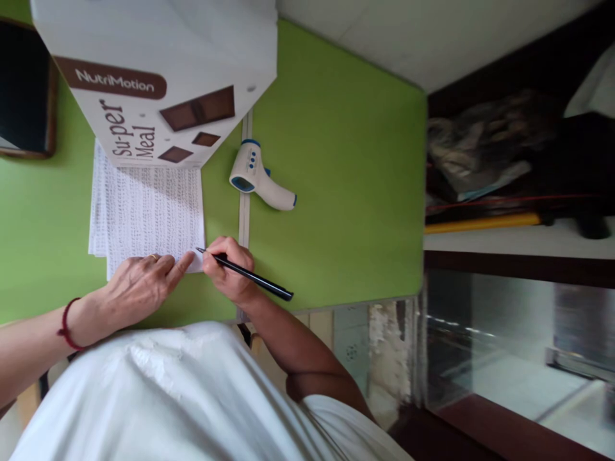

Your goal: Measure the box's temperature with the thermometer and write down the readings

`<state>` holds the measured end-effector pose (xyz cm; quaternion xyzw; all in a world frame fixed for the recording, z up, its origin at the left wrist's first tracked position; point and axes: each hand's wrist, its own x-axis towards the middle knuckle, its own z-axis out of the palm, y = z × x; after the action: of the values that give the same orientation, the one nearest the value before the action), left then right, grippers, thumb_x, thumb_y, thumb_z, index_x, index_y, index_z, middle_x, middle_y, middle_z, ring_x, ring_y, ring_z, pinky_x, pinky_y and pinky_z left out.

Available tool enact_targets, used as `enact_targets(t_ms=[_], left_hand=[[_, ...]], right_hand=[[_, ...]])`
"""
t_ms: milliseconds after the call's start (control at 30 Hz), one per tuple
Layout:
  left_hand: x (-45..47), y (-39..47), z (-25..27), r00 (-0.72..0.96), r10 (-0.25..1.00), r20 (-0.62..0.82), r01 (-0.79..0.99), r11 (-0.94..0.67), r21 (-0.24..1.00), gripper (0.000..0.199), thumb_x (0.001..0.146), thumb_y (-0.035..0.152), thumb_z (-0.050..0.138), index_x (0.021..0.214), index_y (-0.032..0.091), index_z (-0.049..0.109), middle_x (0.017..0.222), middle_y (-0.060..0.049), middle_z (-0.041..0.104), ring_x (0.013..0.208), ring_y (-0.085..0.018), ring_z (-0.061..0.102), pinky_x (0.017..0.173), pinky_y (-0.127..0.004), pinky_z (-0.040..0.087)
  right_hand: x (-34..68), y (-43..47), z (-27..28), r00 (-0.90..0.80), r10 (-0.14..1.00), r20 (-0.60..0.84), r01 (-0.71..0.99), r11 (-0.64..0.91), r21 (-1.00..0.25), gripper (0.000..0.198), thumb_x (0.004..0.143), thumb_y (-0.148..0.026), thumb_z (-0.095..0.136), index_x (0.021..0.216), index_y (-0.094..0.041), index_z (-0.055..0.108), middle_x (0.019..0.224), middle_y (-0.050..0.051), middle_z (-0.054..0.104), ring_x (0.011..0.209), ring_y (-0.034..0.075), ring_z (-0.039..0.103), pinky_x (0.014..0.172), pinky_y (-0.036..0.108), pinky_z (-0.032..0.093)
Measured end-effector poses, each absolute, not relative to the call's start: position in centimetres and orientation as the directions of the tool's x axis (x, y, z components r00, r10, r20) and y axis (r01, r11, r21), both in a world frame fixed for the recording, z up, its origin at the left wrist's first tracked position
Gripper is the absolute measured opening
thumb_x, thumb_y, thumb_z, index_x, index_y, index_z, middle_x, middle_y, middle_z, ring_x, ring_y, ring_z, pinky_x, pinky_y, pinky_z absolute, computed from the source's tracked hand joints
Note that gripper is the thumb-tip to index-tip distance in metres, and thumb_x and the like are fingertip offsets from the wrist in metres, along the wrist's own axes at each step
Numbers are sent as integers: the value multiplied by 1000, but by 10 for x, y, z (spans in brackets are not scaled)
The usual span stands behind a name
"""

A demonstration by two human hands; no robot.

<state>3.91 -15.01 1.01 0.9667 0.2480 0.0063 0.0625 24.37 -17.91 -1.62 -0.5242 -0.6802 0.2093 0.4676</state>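
Observation:
My right hand [228,267] grips a black pen [254,276], its tip at the lower right part of a densely written paper sheet [154,218]. Flat on the bottom of that sheet lies my left hand [141,285], index finger stretched toward the pen tip; a ring and a red wrist cord show on it. Another written sheet [97,218] sticks out from under the left side of the first. The top of the papers is hidden by a white box [192,48] printed "NutriMotion" and "Su-per Meal".
A white and blue infrared thermometer [262,179] lies right of the papers on the green table [346,173]. At the far left is a dark framed object [24,89]. Shelves with plastic bags [480,153] and a yellow rod [480,223] stand beyond the table's right edge.

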Motion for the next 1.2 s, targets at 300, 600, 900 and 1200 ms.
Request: enact_targets(t_ms=[300,600,900,1200], left_hand=[[39,-151,10,877,479,27,473,-872,126,45,90,0,42,132,8,56,70,-2,58,53,-18,58,44,-29,30],[39,-150,10,869,492,-62,494,-850,180,47,93,2,43,138,12,53,72,-3,59,57,-18,58,46,-28,30],[40,-151,9,873,486,38,479,-869,124,45,92,3,43,135,11,55,70,-1,58,52,-18,56,44,-29,28],[39,-150,10,866,499,14,493,-859,138,45,92,4,44,135,12,55,71,-1,60,53,-17,57,44,-28,29]], right_hand=[[244,-180,-17,-22,914,404,575,342,-743,17,93,-24,57,79,-23,48,64,-5,55,54,9,52,54,21,43],[245,-180,-16,-12,918,396,539,340,-771,18,93,-24,58,78,-23,48,63,-5,56,54,9,53,54,21,44],[248,-180,-18,32,919,392,526,318,-789,15,90,-22,59,79,-23,49,64,-6,56,52,9,51,52,20,43],[247,-180,-18,29,916,401,566,316,-762,16,89,-20,59,79,-23,48,64,-5,57,53,9,52,53,20,43]])
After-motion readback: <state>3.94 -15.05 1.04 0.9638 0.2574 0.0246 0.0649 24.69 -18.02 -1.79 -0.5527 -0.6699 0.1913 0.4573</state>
